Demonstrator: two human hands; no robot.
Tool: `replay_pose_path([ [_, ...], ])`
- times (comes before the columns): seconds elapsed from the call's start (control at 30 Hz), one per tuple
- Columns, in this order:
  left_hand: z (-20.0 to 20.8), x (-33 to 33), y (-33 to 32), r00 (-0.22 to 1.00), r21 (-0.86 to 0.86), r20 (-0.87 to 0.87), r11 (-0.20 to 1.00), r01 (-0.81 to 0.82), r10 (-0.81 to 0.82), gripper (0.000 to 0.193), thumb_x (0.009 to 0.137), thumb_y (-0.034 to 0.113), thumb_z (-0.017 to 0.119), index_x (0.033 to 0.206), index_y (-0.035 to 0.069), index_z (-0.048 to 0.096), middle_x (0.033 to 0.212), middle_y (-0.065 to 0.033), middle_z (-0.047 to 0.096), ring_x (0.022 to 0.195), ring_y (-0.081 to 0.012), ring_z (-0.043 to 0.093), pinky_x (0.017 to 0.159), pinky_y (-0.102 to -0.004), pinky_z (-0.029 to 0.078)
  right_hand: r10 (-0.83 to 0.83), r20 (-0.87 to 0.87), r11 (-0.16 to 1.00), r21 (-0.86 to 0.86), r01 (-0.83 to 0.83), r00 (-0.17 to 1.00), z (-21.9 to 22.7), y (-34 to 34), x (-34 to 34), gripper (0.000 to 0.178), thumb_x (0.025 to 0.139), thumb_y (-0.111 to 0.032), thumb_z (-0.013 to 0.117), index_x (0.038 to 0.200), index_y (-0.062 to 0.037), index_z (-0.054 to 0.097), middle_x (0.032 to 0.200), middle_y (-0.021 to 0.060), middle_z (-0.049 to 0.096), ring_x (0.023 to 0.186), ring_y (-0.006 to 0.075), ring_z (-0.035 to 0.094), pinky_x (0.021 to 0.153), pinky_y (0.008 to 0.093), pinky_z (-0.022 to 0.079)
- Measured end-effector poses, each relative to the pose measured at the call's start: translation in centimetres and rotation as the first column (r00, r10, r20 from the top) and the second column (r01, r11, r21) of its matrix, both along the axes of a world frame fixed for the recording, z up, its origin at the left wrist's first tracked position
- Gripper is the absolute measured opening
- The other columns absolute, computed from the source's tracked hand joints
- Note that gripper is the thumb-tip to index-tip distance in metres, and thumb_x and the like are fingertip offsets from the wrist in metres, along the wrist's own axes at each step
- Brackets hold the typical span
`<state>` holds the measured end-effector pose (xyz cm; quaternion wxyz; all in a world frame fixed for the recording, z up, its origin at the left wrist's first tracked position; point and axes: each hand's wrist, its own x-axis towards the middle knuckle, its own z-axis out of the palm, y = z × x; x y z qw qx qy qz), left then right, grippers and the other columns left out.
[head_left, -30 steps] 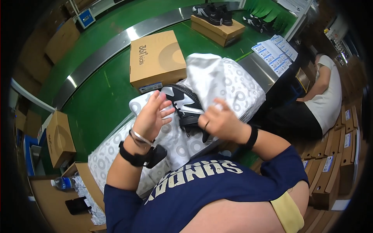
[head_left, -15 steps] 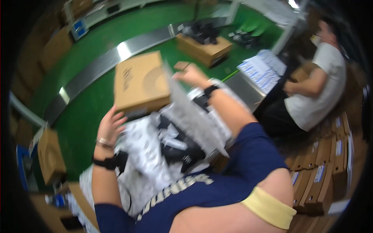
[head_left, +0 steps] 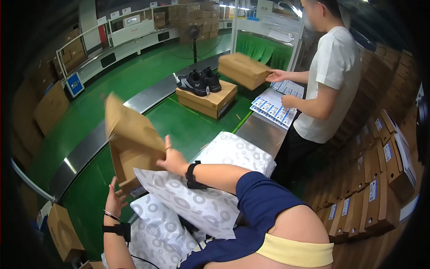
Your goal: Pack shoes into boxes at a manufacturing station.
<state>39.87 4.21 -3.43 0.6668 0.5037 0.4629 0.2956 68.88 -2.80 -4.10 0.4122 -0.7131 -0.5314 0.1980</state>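
Note:
An open brown shoe box (head_left: pixel 132 157) tilts above the green conveyor belt, its lid flap (head_left: pixel 127 119) raised and blurred. My left hand (head_left: pixel 115 199) is beside the box's near left corner, fingers spread. At the box's right edge is my right hand (head_left: pixel 174 159), its fingers apart and one pointing up; whether it touches the cardboard is unclear. Below my right wrist, a patterned white paper sheet (head_left: pixel 183 193) slants across. More patterned paper (head_left: pixel 156 224) lies bunched near my body, partly hiding dark contents.
A paper-wrapped bundle (head_left: pixel 237 154) lies right of my hands. Black sneakers (head_left: pixel 199 82) stand on a closed shoe box (head_left: pixel 210 101). A co-worker (head_left: pixel 329 76) holds another box (head_left: pixel 244 69) beside label sheets (head_left: pixel 277 105). Stacked shoe boxes (head_left: pixel 363 197) fill the right side.
The box has swung left and nearer, and its lid is now raised. My right hand has moved left and down. The co-worker now stands upright, holding a box over the belt.

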Motion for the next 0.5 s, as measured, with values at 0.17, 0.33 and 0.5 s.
replay_pose_path([
  [0.17,-4.1,-2.9,-2.0,0.918,0.297,-0.334,0.900,0.318,-0.214,0.047,0.085,0.041,0.045,0.104,-0.001,0.056,0.094,-0.0135,0.060,0.091,-0.0243,0.054,0.080,-0.0342,0.042,-0.291,-0.504,0.957,-0.136,0.258,0.813,-5.9,2.6,1.6,0.091,0.077,-0.042,0.055,0.126,0.0146,0.005,0.105,0.0315,0.050,0.098,0.0404,0.051,0.084,0.0396,0.041],
  [0.33,6.3,5.7,-10.0,0.981,0.401,-0.170,0.902,0.158,-0.096,0.071,0.081,0.030,0.056,0.135,0.010,0.015,0.125,-0.0221,0.036,0.097,-0.0247,0.054,0.077,-0.0345,0.045,-0.236,0.266,0.969,0.142,0.204,0.935,-0.8,-2.6,0.8,0.082,0.074,-0.044,0.058,0.130,0.0039,0.021,0.123,0.0255,0.034,0.109,0.0398,0.037,0.090,0.0446,0.032],
  [0.5,7.6,10.5,-14.6,0.947,-0.057,-0.062,0.948,0.312,-0.316,0.093,0.073,0.050,0.060,0.135,0.011,0.003,0.121,-0.0213,0.036,0.088,-0.0297,0.055,0.070,-0.0376,0.048,0.416,0.387,0.908,-0.135,-0.396,0.823,2.9,-4.1,-1.9,0.055,0.077,-0.039,0.055,0.116,-0.0025,0.048,0.108,0.0187,0.052,0.100,0.0313,0.050,0.085,0.0430,0.036],
])
